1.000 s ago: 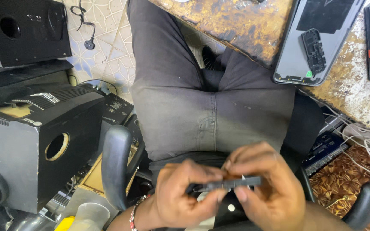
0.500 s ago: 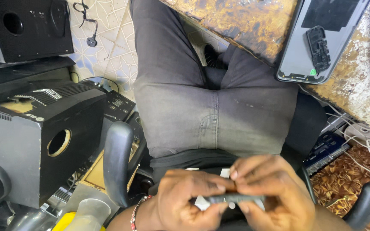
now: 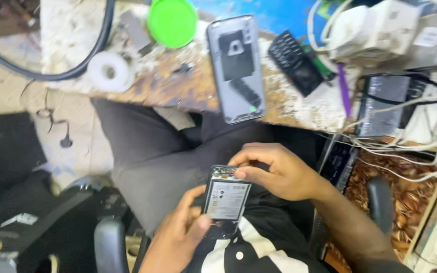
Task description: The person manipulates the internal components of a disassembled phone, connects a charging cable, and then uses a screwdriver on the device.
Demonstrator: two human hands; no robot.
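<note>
Fingers (image 3: 238, 174) of the right hand (image 3: 274, 172) are pressed on the top edge of an opened phone (image 3: 226, 198), now turned flat with its battery face up rather than edge-on as a second ago. It is gripped from below by the left hand (image 3: 180, 235), above the lap. Beyond, a back cover (image 3: 236, 68), keypad phone (image 3: 294, 63), tape roll (image 3: 108, 72) and green lid (image 3: 173, 21) are spread on the desk (image 3: 178, 91); nothing is blocking the hands.

An opened phone (image 3: 225, 198) with its back cover off is held above the person's lap, its bare back turned upward. A pale, flat battery with a printed label fills most of the dark frame, and small parts show along the top edge. It lies tilted, its top end pointing away toward the workbench.
</note>
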